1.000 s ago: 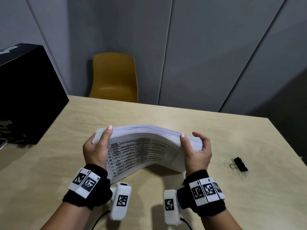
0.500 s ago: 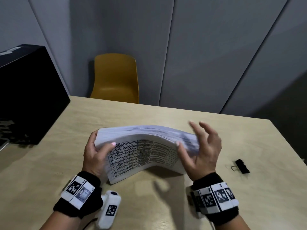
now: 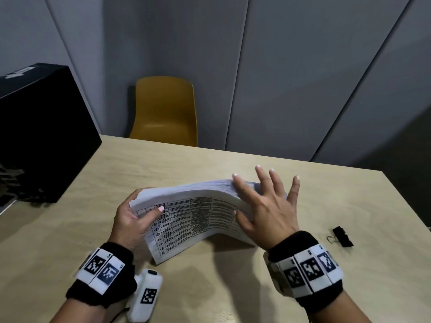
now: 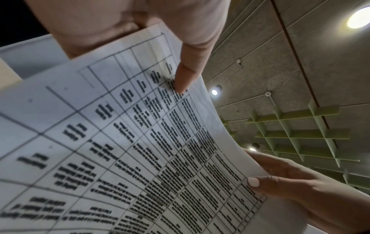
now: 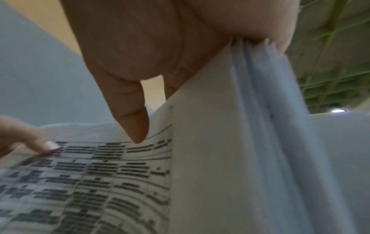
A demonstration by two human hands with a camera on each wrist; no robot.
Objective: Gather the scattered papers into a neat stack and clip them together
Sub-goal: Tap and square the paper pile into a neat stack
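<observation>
A thick stack of papers [image 3: 196, 213] with printed tables stands on its long edge on the wooden table [image 3: 210, 287], bowed toward me. My left hand [image 3: 133, 220] grips its left end, thumb across the printed front sheet [image 4: 140, 142]. My right hand [image 3: 265, 203] lies against the right end with fingers straight and spread, palm pressing the sheet edges [image 5: 260, 79]. A black binder clip [image 3: 342, 236] lies on the table to the right of my right wrist, apart from the papers.
A black box [image 3: 39, 136] stands at the table's left edge. A yellow chair [image 3: 165, 113] is behind the far edge, in front of grey wall panels. The table's right edge runs close behind the clip.
My right hand let go of the stack's right end, spread its fingers and now presses flat against it. My left thumb came down from the top edge onto the front sheet.
</observation>
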